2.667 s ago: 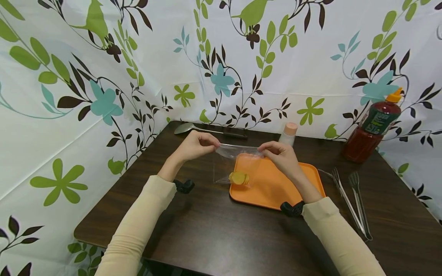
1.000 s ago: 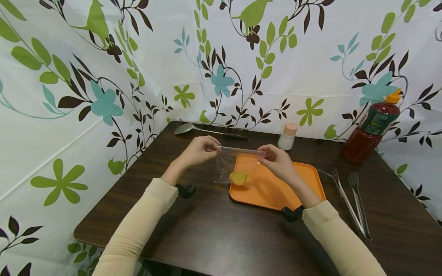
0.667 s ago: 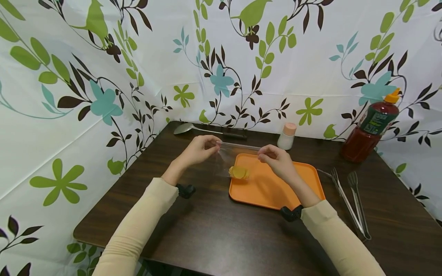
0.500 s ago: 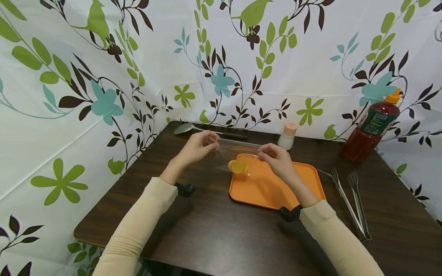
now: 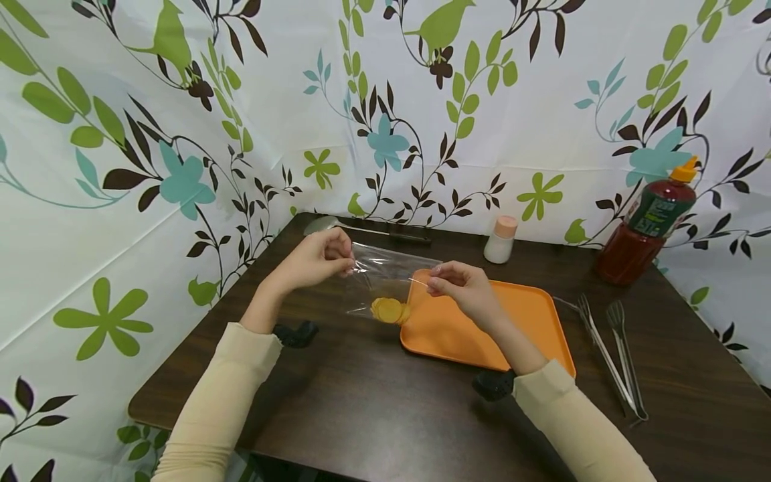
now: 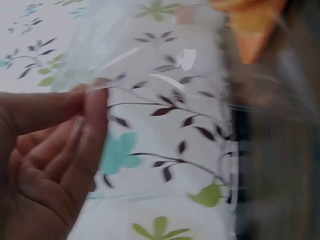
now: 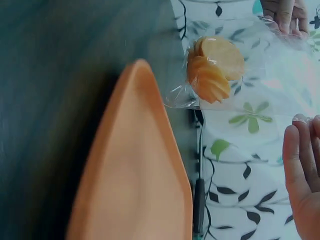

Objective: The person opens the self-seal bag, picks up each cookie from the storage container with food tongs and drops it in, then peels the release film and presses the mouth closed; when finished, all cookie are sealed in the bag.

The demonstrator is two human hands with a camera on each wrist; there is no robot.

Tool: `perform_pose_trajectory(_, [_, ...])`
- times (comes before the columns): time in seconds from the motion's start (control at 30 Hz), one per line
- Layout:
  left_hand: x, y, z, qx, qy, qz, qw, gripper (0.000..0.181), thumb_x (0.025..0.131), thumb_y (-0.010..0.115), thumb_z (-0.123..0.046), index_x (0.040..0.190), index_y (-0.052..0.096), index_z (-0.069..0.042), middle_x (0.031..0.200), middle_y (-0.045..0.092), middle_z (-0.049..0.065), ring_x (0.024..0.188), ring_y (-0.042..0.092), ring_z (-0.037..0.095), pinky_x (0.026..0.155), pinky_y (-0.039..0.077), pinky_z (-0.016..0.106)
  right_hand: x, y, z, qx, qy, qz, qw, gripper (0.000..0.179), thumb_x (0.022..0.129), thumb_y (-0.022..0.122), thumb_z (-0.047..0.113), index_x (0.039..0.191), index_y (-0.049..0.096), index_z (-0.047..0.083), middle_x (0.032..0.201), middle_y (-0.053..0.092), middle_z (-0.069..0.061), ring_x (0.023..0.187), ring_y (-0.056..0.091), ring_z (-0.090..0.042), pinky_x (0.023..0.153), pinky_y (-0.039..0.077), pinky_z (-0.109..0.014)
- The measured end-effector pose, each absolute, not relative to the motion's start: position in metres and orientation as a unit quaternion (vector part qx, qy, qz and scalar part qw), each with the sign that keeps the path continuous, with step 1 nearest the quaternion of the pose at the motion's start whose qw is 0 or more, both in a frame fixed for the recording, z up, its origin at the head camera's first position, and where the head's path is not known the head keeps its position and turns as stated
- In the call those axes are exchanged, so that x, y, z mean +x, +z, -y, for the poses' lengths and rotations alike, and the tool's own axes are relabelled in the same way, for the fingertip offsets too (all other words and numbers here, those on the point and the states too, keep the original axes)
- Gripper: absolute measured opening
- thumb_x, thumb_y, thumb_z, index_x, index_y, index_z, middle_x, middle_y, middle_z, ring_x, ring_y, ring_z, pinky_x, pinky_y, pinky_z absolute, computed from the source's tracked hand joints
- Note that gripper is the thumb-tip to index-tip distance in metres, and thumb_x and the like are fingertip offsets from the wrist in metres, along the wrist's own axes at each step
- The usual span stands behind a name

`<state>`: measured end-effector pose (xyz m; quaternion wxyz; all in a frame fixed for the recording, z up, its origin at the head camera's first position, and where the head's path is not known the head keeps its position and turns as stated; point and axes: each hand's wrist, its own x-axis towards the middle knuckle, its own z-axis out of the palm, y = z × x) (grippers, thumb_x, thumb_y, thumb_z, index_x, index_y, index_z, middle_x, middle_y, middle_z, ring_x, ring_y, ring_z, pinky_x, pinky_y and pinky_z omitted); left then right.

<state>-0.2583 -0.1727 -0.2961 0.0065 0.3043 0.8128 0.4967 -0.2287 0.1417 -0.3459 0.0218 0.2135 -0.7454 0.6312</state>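
Note:
My left hand (image 5: 313, 261) pinches the upper left corner of a clear plastic bag (image 5: 382, 268) between thumb and fingers. On the opposite side, my right hand (image 5: 466, 291) pinches the bag's right edge near the top. The bag hangs between both hands above the table, and several round yellow-orange chips (image 5: 388, 310) lie gathered at its bottom. In the right wrist view the chips (image 7: 215, 67) look wavy and stacked inside the film. The left wrist view shows the left thumb and fingertips meeting on the film (image 6: 145, 80). Whether the bag's mouth is sealed I cannot tell.
An orange tray (image 5: 482, 328) lies below the right hand. Right of it are metal tongs (image 5: 626, 361). A red sauce bottle (image 5: 644, 231) and a shaker with a pink cap (image 5: 500, 239) stand at the back. A long-handled spoon (image 5: 409, 237) lies along the rear edge.
Both hands have shifted left, the left hand farther, carrying the bag from over the tray's left side to mostly beside it. The chips moved left and slightly down.

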Motion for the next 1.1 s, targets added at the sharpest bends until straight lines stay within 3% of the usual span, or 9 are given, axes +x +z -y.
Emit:
perform_pose_trajectory(0.13, [-0.257,-0.293,0.182,0.302,0.461,-0.835,0.013,0.011,0.089,0.065,0.005,0.09,0.055,0.001,0.081,0.066,0.017,0.075,0.067,0.033,0.064,0.058,0.032,-0.228,-0.351,-0.125,0.175,0.64,0.748,-0.02,0.027,0.093,0.064,0.004,0.112,0.06,-0.014,0.105,0.066,-0.031,0.085,0.071,-0.025,0.082,0.058,-0.043])
perform_pose_trajectory(0.27, [-0.273,-0.311,0.187,0.279,0.425,-0.861,0.014,0.008,0.089,0.063,0.005,0.086,0.058,-0.001,0.077,0.066,0.012,0.068,0.065,0.022,0.062,0.056,0.03,-0.237,-0.362,-0.109,0.116,0.631,0.766,-0.039,0.024,0.092,0.065,0.003,0.111,0.062,-0.011,0.102,0.068,-0.026,0.087,0.07,-0.031,0.086,0.054,-0.053])
perform_pose_trajectory(0.43, [-0.292,-0.338,0.189,0.238,0.407,-0.882,0.016,0.005,0.09,0.061,0.004,0.089,0.064,0.0,0.08,0.068,0.01,0.066,0.064,0.014,0.064,0.056,0.031,-0.251,-0.375,-0.094,0.057,0.621,0.782,-0.007,0.029,0.09,0.069,0.003,0.113,0.055,-0.007,0.098,0.071,-0.024,0.085,0.071,-0.034,0.084,0.056,-0.05])
perform_pose_trajectory(0.57, [-0.3,-0.345,0.186,0.221,0.389,-0.895,-0.006,0.008,0.089,0.063,0.0,0.093,0.071,0.0,0.081,0.071,0.01,0.065,0.064,0.013,0.062,0.055,0.03,-0.259,-0.378,-0.09,0.056,0.591,0.803,0.041,0.027,0.088,0.071,0.004,0.104,0.05,-0.003,0.092,0.071,-0.022,0.084,0.071,-0.037,0.079,0.058,-0.047])
perform_pose_trajectory(0.7, [-0.307,-0.347,0.183,0.212,0.369,-0.905,-0.016,0.012,0.089,0.063,-0.003,0.094,0.074,-0.001,0.081,0.073,0.01,0.063,0.064,0.011,0.058,0.051,0.026,-0.264,-0.377,-0.088,0.068,0.528,0.843,0.068,0.011,0.089,0.071,0.009,0.096,0.064,0.003,0.092,0.071,-0.015,0.083,0.071,-0.03,0.077,0.059,-0.042])
perform_pose_trajectory(0.8, [-0.313,-0.349,0.182,0.203,0.353,-0.913,-0.009,0.013,0.089,0.064,-0.005,0.095,0.074,-0.001,0.082,0.073,0.01,0.062,0.063,0.01,0.057,0.05,0.025,-0.266,-0.377,-0.087,0.082,0.461,0.881,0.071,0.012,0.09,0.071,0.016,0.099,0.073,0.009,0.098,0.073,-0.009,0.088,0.07,-0.024,0.077,0.056,-0.037])
perform_pose_trajectory(0.97, [-0.32,-0.355,0.178,0.197,0.297,-0.934,0.036,0.017,0.088,0.066,-0.008,0.101,0.074,-0.001,0.095,0.073,0.012,0.077,0.066,0.018,0.069,0.054,0.032,-0.271,-0.379,-0.085,0.1,0.371,0.923,0.036,0.025,0.09,0.071,0.029,0.108,0.074,0.011,0.11,0.072,-0.006,0.102,0.064,-0.026,0.086,0.052,-0.041])
perform_pose_trajectory(1.1, [-0.322,-0.359,0.17,0.202,0.235,-0.946,0.094,0.026,0.091,0.066,-0.015,0.113,0.071,-0.001,0.113,0.07,0.015,0.099,0.066,0.027,0.083,0.054,0.04,-0.274,-0.38,-0.082,0.129,0.277,0.952,0.022,0.034,0.09,0.07,0.033,0.115,0.072,0.01,0.12,0.068,-0.01,0.116,0.058,-0.03,0.106,0.038,-0.051])
